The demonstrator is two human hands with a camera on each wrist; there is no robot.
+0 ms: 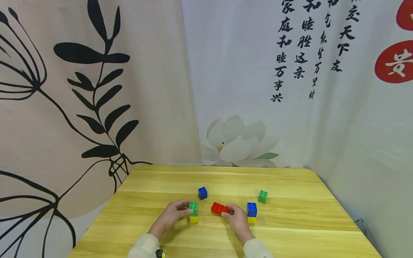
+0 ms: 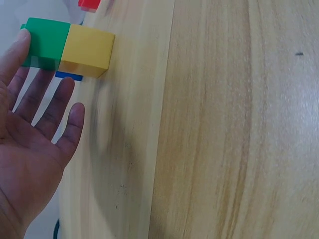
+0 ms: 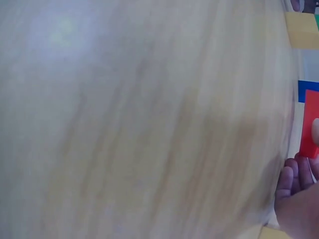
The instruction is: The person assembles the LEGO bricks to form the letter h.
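My left hand (image 1: 174, 214) pinches a green block (image 1: 193, 208) that sits on top of a yellow block (image 1: 194, 219). In the left wrist view the thumb and fingers hold the green block (image 2: 47, 42), with the yellow block (image 2: 87, 49) joined beneath it. With thumb and fingers, my right hand (image 1: 238, 221) grips one end of a long red block (image 1: 219, 208). The red block (image 3: 310, 122) is cut off by the edge of the right wrist view. Just right of this hand stands a blue block (image 1: 252, 209) on another yellow block (image 1: 251, 220).
A single blue block (image 1: 202, 193) lies farther back, between the hands. Behind the blue-and-yellow stack is a small green block (image 1: 262, 196). The wooden table (image 1: 300, 222) reaches back to a printed curtain (image 1: 238, 89).
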